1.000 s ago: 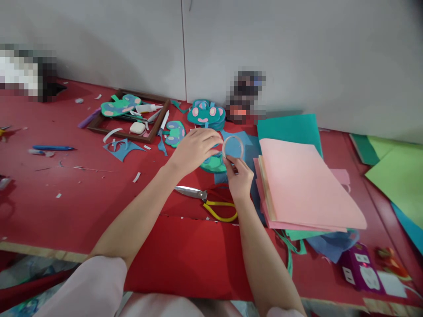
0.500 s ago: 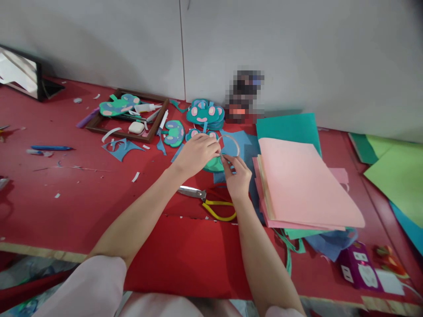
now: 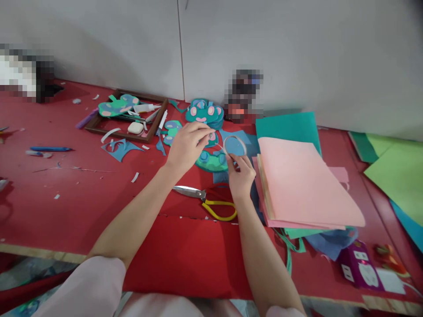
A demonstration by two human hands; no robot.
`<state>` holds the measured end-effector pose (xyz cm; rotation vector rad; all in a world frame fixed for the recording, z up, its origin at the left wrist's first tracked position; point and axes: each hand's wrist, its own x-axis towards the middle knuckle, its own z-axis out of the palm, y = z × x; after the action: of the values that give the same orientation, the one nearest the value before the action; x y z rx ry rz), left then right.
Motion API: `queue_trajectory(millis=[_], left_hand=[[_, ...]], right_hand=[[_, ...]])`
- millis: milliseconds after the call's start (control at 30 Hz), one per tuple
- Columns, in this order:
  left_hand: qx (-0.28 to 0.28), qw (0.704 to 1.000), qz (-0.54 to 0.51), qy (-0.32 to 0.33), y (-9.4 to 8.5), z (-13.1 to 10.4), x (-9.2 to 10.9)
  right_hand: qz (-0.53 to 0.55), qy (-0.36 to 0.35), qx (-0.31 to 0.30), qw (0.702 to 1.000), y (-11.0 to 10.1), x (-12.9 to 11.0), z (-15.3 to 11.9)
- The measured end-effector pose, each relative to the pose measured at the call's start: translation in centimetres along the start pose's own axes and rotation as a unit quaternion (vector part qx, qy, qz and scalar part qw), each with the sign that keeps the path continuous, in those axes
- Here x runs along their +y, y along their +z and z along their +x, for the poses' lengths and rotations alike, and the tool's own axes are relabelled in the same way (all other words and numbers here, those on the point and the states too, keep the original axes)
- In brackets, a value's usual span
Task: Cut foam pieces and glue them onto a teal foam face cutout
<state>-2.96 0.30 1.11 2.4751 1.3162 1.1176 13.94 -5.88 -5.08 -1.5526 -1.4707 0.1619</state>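
My right hand (image 3: 242, 176) grips a thin white roll of tape (image 3: 245, 147) by its lower edge, holding it upright above the felt. A narrow loose end curves from the roll toward my left hand (image 3: 189, 145). That hand is closed in a pinch, with a tiny piece between thumb and forefinger, too small to make out. Below and between the hands lies a green felt shape (image 3: 213, 164) with blue round parts. Yellow-handled scissors (image 3: 220, 210) lie nearer me on the red table. Behind my left hand, a stack of green felt faces with pink spots (image 3: 205, 113) is partly covered.
Pink felt sheets (image 3: 304, 180) are piled at the right, over green ones. A brown wooden frame (image 3: 155, 128) holding small tools stands at the back left. A blue pen (image 3: 51, 149) lies farther left. A purple power socket block (image 3: 358, 266) sits at the right front.
My hands were together over the felt and have moved apart. The left went left and up; the right shifted slightly right with the roll of tape. The green felt shape is now less covered.
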Motion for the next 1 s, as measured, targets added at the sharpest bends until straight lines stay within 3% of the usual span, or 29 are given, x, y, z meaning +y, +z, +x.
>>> queue_trajectory(millis=[267, 700, 833, 1000], left_hand=[[-0.098, 0.989, 0.063, 0.094, 1.6, -0.6, 0.7], [-0.108, 0.979, 0.109, 0.134, 2.7, -1.1, 0.8], [-0.125, 0.981, 0.09, 0.121, 2.7, -1.1, 0.8], [-0.122, 0.99, 0.058, 0.043, 3.1, -1.4, 1.1]], right_hand=[[-0.017, -0.038, -0.022, 0.999, 0.1, -0.3, -0.2], [-0.024, -0.03, -0.019, 0.999, 0.1, -0.4, 0.0], [-0.043, -0.023, -0.014, 0.999, 0.1, -0.2, 0.0], [-0.053, -0.023, -0.007, 0.998, 0.2, -0.2, 0.0]])
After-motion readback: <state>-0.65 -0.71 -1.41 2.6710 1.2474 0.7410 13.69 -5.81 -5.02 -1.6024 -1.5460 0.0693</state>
